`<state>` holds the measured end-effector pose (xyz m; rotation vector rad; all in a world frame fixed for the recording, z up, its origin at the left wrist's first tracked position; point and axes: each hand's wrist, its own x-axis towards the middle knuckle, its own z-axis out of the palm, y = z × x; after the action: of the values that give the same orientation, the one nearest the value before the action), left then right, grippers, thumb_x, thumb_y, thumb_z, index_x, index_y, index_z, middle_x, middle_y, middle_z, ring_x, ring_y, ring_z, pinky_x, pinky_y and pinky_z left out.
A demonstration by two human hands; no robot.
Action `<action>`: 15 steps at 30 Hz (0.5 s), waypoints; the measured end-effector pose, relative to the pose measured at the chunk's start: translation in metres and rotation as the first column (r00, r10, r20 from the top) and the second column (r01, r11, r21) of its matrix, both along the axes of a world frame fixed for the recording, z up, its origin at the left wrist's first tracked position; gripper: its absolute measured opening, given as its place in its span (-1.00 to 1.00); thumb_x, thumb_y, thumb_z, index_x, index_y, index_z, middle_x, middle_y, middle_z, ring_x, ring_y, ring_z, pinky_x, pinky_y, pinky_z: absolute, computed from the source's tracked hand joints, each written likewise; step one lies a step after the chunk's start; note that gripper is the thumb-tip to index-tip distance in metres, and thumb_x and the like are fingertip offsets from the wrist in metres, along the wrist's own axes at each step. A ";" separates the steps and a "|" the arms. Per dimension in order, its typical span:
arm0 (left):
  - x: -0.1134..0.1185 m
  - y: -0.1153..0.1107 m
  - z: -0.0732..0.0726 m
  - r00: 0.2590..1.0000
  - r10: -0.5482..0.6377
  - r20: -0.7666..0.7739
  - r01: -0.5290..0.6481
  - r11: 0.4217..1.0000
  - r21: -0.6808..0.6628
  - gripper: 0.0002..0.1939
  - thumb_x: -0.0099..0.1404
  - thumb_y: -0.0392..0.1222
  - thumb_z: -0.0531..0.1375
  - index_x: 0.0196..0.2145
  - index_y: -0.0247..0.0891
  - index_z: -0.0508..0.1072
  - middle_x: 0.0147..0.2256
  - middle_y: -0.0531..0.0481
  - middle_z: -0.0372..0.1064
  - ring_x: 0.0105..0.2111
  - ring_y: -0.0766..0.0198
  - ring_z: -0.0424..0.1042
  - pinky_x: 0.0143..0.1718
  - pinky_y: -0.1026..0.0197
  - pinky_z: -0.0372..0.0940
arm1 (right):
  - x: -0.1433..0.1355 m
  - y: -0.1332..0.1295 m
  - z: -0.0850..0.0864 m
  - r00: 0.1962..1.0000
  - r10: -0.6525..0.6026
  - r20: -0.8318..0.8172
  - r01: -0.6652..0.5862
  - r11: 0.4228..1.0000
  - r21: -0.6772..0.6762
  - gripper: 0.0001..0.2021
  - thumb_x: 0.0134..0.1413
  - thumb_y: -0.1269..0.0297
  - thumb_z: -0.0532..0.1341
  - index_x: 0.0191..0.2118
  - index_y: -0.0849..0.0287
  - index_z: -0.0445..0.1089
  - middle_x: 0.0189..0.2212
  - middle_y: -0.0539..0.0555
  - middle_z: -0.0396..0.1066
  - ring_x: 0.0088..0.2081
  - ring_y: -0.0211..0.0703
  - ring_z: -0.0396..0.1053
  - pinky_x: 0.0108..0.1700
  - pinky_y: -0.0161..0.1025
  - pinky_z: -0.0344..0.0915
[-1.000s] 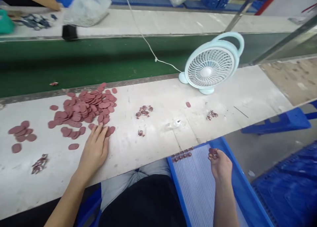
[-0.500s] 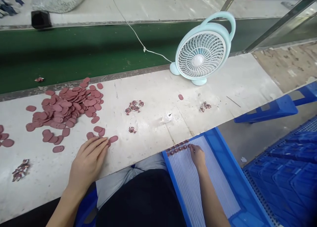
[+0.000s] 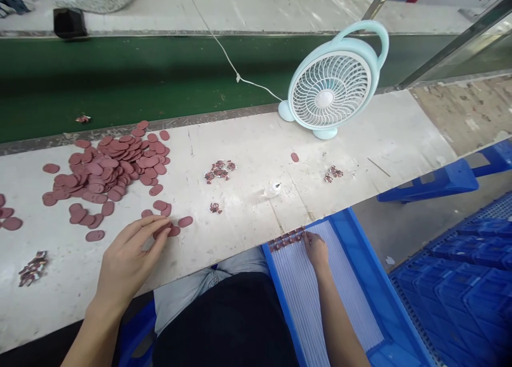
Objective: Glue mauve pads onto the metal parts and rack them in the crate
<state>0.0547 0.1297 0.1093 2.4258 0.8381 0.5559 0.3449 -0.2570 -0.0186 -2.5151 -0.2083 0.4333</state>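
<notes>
The left hand (image 3: pixel 128 257) lies palm-down on the scuffed white worktop (image 3: pixel 248 159), fingers spread, tips touching a loose reddish-brown disc (image 3: pixel 162 230) below the big pile of discs (image 3: pixel 108 167); the right hand (image 3: pixel 317 248) pinches the end of a row of small dark-red parts (image 3: pixel 287 239) at the top of the white ribbed sheet (image 3: pixel 320 297) in the blue tray (image 3: pixel 360 249). Behind the worktop runs a green conveyor belt (image 3: pixel 120 79), with a pale blue desk fan (image 3: pixel 334 87) at its edge. Since half a second ago the left hand has curled slightly over the disc, while the right has barely moved.

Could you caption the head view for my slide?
Left hand on maroon discs; right hand at ribbed tray.
</notes>
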 end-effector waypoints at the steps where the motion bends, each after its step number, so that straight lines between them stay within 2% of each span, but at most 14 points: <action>1: 0.000 -0.001 0.003 1.000 0.012 0.016 -0.011 0.999 -0.043 -0.73 0.35 -0.12 0.17 -0.01 -0.03 0.49 -0.03 -0.01 0.43 0.01 0.00 0.42 0.15 -0.06 0.23 | 0.001 0.002 0.001 0.999 -0.035 -0.005 0.035 0.999 0.017 -0.76 0.23 0.13 0.23 -0.16 0.23 0.42 -0.21 0.04 0.45 -0.21 -0.20 0.44 -0.13 -0.14 0.43; 4: -0.002 -0.006 0.013 0.992 0.098 0.080 -0.074 0.964 -0.255 -0.73 0.31 -0.09 0.22 -0.03 -0.07 0.52 -0.04 -0.04 0.43 0.00 0.02 0.42 0.12 -0.02 0.27 | 0.004 0.008 0.013 0.986 -0.165 -0.008 0.164 0.981 0.105 -0.78 0.20 0.14 0.25 -0.24 0.24 0.43 -0.30 0.02 0.45 -0.27 -0.24 0.42 -0.16 -0.17 0.41; 6: -0.006 -0.008 0.015 0.973 0.184 0.138 -0.101 0.882 -0.460 -0.70 0.28 -0.09 0.26 -0.02 -0.08 0.52 -0.02 -0.05 0.43 0.00 0.05 0.41 0.10 0.00 0.31 | 0.003 0.014 0.030 0.967 -0.256 -0.014 0.253 0.945 0.209 -0.74 0.14 0.10 0.28 -0.29 0.24 0.45 -0.39 0.02 0.44 -0.33 -0.21 0.41 -0.23 -0.21 0.39; 7: -0.009 -0.010 0.014 0.959 0.228 0.166 -0.093 0.810 -0.578 -0.67 0.26 -0.10 0.28 0.00 -0.09 0.52 -0.01 -0.04 0.44 -0.01 0.07 0.42 0.10 0.02 0.33 | 0.002 0.018 0.040 0.954 -0.298 -0.025 0.293 0.915 0.276 -0.71 0.11 0.06 0.30 -0.30 0.24 0.45 -0.43 0.03 0.44 -0.36 -0.19 0.40 -0.28 -0.23 0.37; 9: -0.016 -0.014 0.009 0.928 0.311 0.205 -0.024 0.601 -0.799 -0.63 0.24 -0.12 0.31 0.02 -0.09 0.52 0.02 -0.04 0.46 -0.02 0.11 0.45 0.09 0.06 0.37 | -0.004 0.032 0.064 0.933 -0.353 -0.074 0.349 0.831 0.433 -0.65 0.07 -0.02 0.29 -0.28 0.23 0.44 -0.47 0.02 0.41 -0.40 -0.19 0.38 -0.37 -0.28 0.34; 11: -0.021 -0.022 0.003 0.902 0.368 0.225 0.095 0.339 -0.936 -0.63 0.24 -0.16 0.31 0.02 -0.10 0.53 0.04 -0.06 0.48 -0.06 0.16 0.49 0.04 0.13 0.41 | -0.016 0.054 0.089 0.926 -0.331 -0.181 0.372 0.721 0.585 -0.62 0.08 -0.08 0.24 -0.25 0.19 0.42 -0.49 -0.04 0.35 -0.46 -0.26 0.34 -0.48 -0.35 0.29; 13: -0.021 -0.033 -0.003 0.893 0.375 0.249 0.229 0.096 -0.969 -0.67 0.25 -0.21 0.30 -0.01 -0.12 0.55 0.02 -0.09 0.50 -0.07 0.18 0.51 0.00 0.18 0.44 | -0.030 0.082 0.110 0.925 -0.220 -0.309 0.376 0.637 0.673 -0.60 0.11 -0.12 0.19 -0.25 0.18 0.41 -0.54 -0.08 0.26 -0.55 -0.33 0.26 -0.61 -0.41 0.17; 15: -0.015 -0.048 -0.004 0.878 0.379 0.291 0.348 -0.089 -0.933 -0.72 0.26 -0.26 0.30 -0.06 -0.14 0.58 -0.07 -0.09 0.55 -0.09 0.18 0.53 -0.01 0.19 0.45 | -0.041 0.114 0.125 0.871 -0.031 -0.490 0.423 0.554 0.717 -0.51 0.15 -0.17 0.12 -0.22 0.22 0.44 -0.56 -0.10 0.20 -0.61 -0.39 0.16 -0.74 -0.47 0.03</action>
<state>0.0396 0.0822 0.1051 0.6615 0.6088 0.2575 0.3035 -0.1432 0.1067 -1.4418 0.1037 0.5968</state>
